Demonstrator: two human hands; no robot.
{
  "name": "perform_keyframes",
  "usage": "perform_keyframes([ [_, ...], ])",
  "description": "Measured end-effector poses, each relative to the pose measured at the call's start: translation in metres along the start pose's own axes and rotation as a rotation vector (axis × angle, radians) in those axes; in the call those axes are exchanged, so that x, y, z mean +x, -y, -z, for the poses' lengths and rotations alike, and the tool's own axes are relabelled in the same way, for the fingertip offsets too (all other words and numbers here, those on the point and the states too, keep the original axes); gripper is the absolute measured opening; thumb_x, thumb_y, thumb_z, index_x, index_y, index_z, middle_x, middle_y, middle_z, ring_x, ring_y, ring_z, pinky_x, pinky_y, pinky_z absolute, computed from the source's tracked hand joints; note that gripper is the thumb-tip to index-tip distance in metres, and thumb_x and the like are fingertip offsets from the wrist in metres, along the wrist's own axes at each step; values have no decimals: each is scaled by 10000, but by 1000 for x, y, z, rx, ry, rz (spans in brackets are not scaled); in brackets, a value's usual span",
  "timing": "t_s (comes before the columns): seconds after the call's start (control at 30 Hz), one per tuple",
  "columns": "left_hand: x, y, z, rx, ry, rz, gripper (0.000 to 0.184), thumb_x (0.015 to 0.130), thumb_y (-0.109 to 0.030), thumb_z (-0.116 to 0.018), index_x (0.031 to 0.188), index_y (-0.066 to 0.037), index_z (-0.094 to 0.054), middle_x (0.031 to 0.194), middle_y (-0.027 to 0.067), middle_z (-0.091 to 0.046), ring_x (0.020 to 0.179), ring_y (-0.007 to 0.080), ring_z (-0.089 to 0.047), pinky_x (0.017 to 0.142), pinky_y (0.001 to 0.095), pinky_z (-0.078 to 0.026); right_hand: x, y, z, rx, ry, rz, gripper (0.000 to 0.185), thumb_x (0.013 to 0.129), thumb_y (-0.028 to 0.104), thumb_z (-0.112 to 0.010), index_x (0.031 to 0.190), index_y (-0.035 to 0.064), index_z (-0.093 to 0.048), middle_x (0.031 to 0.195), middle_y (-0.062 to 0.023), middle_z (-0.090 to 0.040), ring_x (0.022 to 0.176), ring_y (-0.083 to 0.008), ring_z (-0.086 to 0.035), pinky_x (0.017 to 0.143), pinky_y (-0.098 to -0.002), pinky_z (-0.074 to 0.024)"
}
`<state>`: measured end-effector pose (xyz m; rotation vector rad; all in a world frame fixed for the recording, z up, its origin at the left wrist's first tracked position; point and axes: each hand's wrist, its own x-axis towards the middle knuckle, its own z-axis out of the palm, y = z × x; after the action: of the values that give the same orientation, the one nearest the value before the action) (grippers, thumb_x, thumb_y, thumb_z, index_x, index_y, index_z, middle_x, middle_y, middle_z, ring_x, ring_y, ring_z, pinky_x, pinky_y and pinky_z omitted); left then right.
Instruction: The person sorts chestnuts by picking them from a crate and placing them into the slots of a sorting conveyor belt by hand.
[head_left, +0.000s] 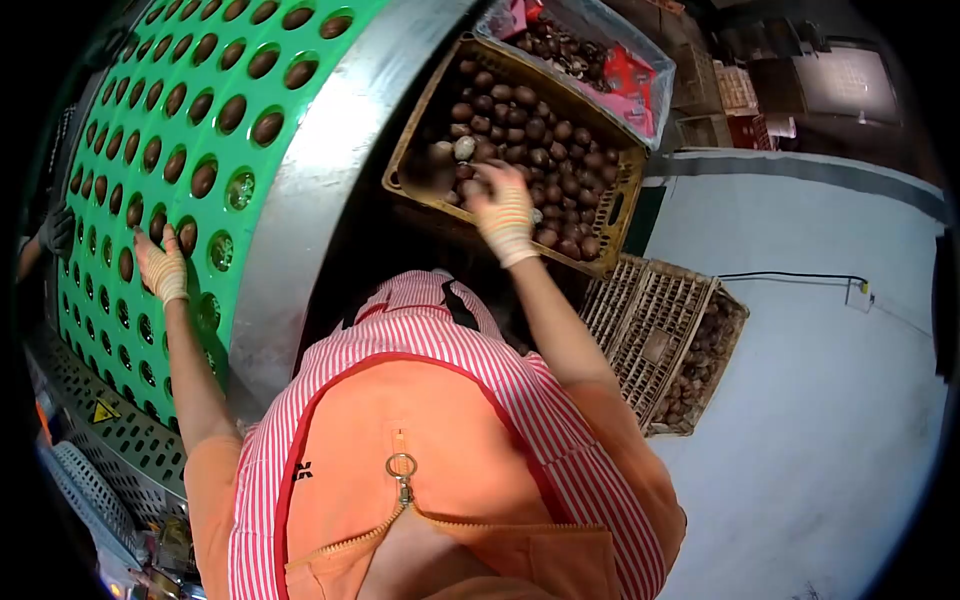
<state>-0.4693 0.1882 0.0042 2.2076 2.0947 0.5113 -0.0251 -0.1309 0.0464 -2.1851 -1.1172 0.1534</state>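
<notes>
The person's left hand (163, 268), fingers parted, rests by brown fruits (187, 237) seated in the green cupped tray (250, 155), while the right hand (500, 203), curled above the fruit-filled yellow crate (628, 200), holds one or nothing, impossible to tell

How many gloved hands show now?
3: striped-gloved left hand at the green pocketed tray; striped-gloved right hand at the yellow-brown plastic crate; co-worker's dark-gloved hand, far left. Others may be hidden.
</notes>
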Motion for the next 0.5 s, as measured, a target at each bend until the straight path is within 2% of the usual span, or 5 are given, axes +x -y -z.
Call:
perform_keyframes([
  [0.17,-39,-147,15,-527,-190,-323,628,844,-263,-692,1372,-26,-450,1352,205,-507,1237,347,-492,1044,431,-406,11,-129,50,-194,30,-422,574,784,277,-713,1326,175,-558,1400,-164,-442,1223,-404,-475,1018,-469,-433],
  [0.27,-97,-266,11,-727,65,-571,558,827,-157,-723,1317,-21,-495,1309,174,-538,1193,309,-526,1020,402,-428,63,-120,53,-256,152,-400,769,756,341,-756,1442,279,-413,1506,-175,-273,1302,-463,-372,1040,-506,-414],
  [0.3,-125,-314,24,-806,369,-401,547,842,-166,-711,1332,-41,-500,1335,179,-535,1256,303,-498,1034,408,-423,82,-114,48,-205,134,-453,799,739,387,-775,1443,280,-413,1517,-187,-240,1318,-466,-355,1045,-515,-409],
  [0.37,-147,-354,1,-591,460,-743,582,809,-185,-725,1328,-45,-502,1324,211,-528,1244,344,-502,1050,417,-412,109,-110,35,-186,198,-494,827,729,431,-783,1451,289,-405,1530,-173,-218,1336,-468,-340,1053,-530,-400],
  [0.5,-182,-408,-60,-375,834,-658,690,781,-270,-746,1376,-74,-459,1432,223,-400,1270,398,-462,1063,442,-402,138,-134,8,-74,244,-646,853,723,450,-787,1450,250,-388,1507,-163,-249,1373,-418,-321,1055,-520,-409],
])
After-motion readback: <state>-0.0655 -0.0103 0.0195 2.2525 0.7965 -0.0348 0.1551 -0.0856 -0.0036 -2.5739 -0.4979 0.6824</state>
